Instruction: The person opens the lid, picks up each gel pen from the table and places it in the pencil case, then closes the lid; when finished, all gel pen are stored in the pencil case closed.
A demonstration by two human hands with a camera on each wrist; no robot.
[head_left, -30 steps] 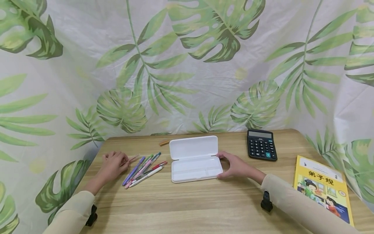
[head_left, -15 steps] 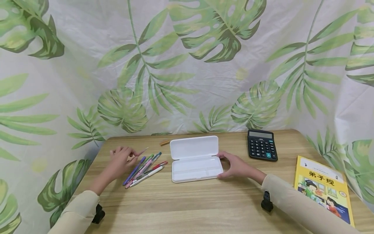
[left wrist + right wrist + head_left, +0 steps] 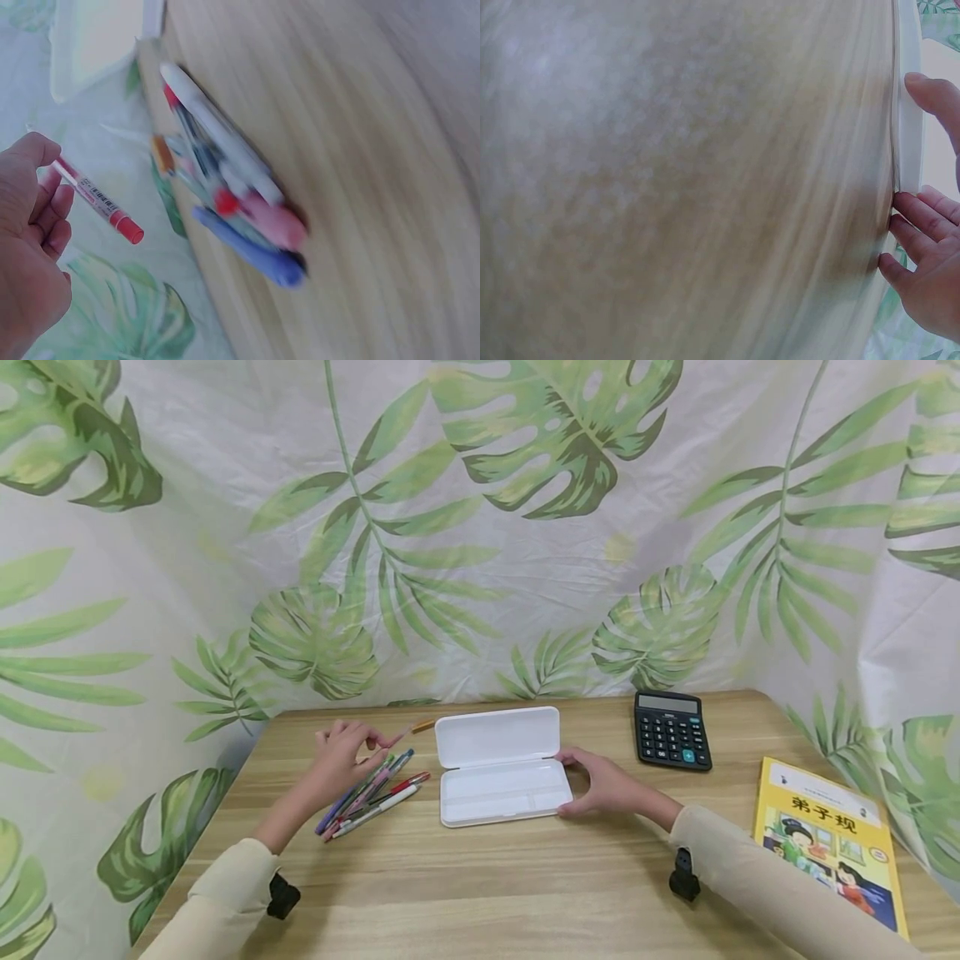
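My left hand (image 3: pixel 347 758) is raised over the far left of the table and pinches a slim pen (image 3: pixel 97 196) with a red end and a printed barcode label. Below it lies a loose pile of several pens, among them a white pen (image 3: pixel 225 135), a blue-purple pen (image 3: pixel 251 247) and a pink one (image 3: pixel 274 221). A white pencil case (image 3: pixel 480 810) stands mid-table with its lid (image 3: pixel 498 739) tilted up; no pens show inside. At its right end, my right hand (image 3: pixel 611 787) holds the case between thumb and fingers.
A black calculator (image 3: pixel 671 735) lies at the back right. Nearer on the right is a yellow picture book (image 3: pixel 825 852), partly behind the right sleeve. A small orange-brown item (image 3: pixel 423 725) lies by the back edge, before a leaf-patterned curtain (image 3: pixel 540 568).
My left hand has moved right with the pen, from left of the pile to above it. The right hand and pencil case have stayed in place.
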